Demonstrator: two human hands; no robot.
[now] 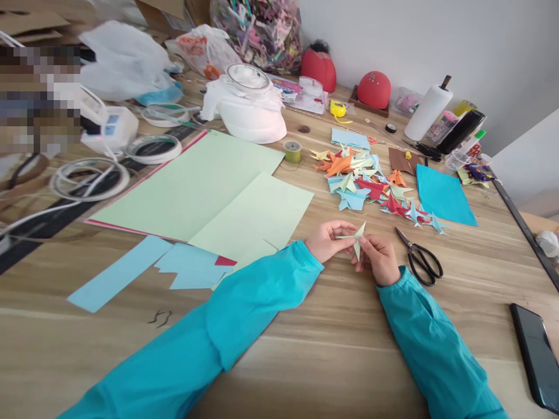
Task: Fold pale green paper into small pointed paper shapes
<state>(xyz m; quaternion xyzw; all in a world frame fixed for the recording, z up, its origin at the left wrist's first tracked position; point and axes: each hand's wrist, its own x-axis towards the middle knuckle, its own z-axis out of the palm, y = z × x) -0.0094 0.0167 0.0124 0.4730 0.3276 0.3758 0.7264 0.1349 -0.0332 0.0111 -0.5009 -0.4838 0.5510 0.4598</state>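
Centrally, a pale green folded paper piece (357, 237) is pinched between the left hand (326, 240) and right hand (379, 257) above a wooden surface (305, 349); scissors (420, 257) lie beside, folded papers (371, 186) behind, a white wall (414, 35) beyond.

Scissors (420, 256) lie right of the hands (356, 247), folded paper pieces (371, 186) behind them, paper sheets (209, 192) left.

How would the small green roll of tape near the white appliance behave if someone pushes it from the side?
The green tape roll lies flat on its round face on the wooden table, so it would probably slide, not roll. It looks small and hollow, so likely light and easy to move. Tipped on its edge, it could roll toward the folded paper shapes.
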